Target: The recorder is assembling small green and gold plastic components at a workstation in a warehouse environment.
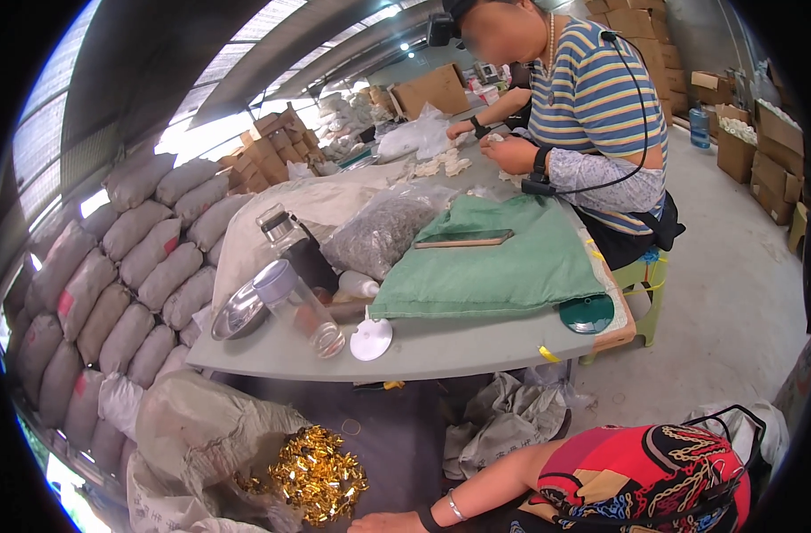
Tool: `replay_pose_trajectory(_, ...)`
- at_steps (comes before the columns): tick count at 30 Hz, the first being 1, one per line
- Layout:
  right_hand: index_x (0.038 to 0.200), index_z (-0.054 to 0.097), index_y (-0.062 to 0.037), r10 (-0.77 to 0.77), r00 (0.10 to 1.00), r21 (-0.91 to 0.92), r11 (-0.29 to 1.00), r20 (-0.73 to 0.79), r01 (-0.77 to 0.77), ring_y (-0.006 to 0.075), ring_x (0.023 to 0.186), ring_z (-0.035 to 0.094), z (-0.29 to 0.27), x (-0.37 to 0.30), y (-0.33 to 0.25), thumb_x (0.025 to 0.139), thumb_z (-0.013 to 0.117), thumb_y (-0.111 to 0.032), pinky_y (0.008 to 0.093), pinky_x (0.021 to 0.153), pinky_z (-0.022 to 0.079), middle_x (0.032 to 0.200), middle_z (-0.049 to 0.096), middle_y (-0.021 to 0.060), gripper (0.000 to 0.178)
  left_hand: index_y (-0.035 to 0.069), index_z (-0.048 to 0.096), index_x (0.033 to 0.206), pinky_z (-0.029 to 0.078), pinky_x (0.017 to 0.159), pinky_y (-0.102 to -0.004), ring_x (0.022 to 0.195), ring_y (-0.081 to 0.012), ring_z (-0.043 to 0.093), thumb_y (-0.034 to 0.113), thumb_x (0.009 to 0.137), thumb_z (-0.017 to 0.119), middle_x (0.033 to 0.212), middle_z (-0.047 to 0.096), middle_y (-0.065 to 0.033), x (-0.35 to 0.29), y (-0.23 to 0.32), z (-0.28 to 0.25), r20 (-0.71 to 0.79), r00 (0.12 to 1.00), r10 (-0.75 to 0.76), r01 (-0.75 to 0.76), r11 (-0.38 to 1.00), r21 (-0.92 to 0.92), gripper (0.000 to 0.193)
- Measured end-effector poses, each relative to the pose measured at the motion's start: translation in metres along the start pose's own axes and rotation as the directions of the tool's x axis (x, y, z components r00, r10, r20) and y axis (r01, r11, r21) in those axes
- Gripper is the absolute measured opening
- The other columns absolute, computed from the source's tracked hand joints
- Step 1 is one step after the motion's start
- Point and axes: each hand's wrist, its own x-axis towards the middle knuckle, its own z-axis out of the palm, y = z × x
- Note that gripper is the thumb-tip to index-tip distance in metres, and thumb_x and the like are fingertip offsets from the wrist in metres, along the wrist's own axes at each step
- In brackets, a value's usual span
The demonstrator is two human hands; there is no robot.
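Observation:
At the lower edge, my right hand (389,523) is cut off by the frame, so its fingers are hidden. My right arm enters from the right in a red patterned sleeve, with a bracelet and a black wrist strap. Just left of that hand lies a heap of small shiny gold-coloured pieces (321,475), at the mouth of a grey woven sack (210,422). The hand is near the heap; whether they touch cannot be made out. My left hand does not show.
A grey table (441,351) ahead carries a green cloth (503,275) with a phone (464,238), a clear bottle (303,311), a dark flask (299,253) and a metal bowl (239,313). A co-worker (592,107) handles small white pieces. Stacked sacks (121,293) stand left.

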Motion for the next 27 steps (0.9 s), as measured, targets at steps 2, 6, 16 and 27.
replay_pose_trajectory(2,0.083,0.052,-0.0064,-0.005,1.000,-0.007,1.000,0.005,0.005,0.0263,0.078,0.053,-0.001,0.002,-0.002,0.074,0.056,-0.021,0.0375,0.063,0.046,0.081,0.051,0.0096,0.017,-0.005,0.066,0.097,0.046,0.066,-0.0522,0.071,-0.0443,0.058,0.032,0.084,0.053,0.079,0.063,-0.0259,-0.002,-0.003,-0.003,-0.018,1.000,-0.018,0.018,1.000,-0.003,0.042)
replay_pose_trajectory(6,0.083,0.052,-0.0069,-0.023,1.000,-0.003,1.000,-0.002,0.023,0.0261,0.076,0.053,0.008,0.005,-0.002,0.075,0.056,-0.021,0.0377,0.063,0.046,0.080,0.050,0.0095,0.017,-0.005,0.067,0.095,0.047,0.067,-0.0512,0.071,-0.0433,0.060,0.032,0.085,0.053,0.078,0.064,-0.0256,-0.007,-0.006,0.000,-0.044,0.997,-0.062,0.062,0.998,-0.005,0.041)
replay_pose_trajectory(16,0.083,0.051,-0.0074,0.004,1.000,-0.021,1.000,0.009,-0.004,0.0260,0.076,0.053,0.005,0.002,0.000,0.075,0.056,-0.022,0.0373,0.064,0.046,0.082,0.051,0.0095,0.018,-0.005,0.066,0.097,0.048,0.070,-0.0475,0.075,-0.0404,0.061,0.029,0.089,0.051,0.083,0.065,-0.0244,-0.003,-0.009,0.009,-0.132,0.991,-0.018,-0.018,0.962,-0.271,0.038)
replay_pose_trajectory(27,0.080,0.049,-0.0014,0.038,0.999,0.095,0.995,0.005,-0.038,0.0277,0.078,0.053,0.020,0.002,-0.004,0.076,0.052,-0.015,0.0365,0.067,0.045,0.083,0.050,0.0127,0.015,-0.005,0.066,0.101,0.049,0.075,-0.0427,0.079,-0.0367,0.062,0.026,0.094,0.049,0.089,0.066,-0.0227,-0.015,-0.022,0.018,-0.103,0.994,-0.029,-0.027,0.865,-0.502,0.036)
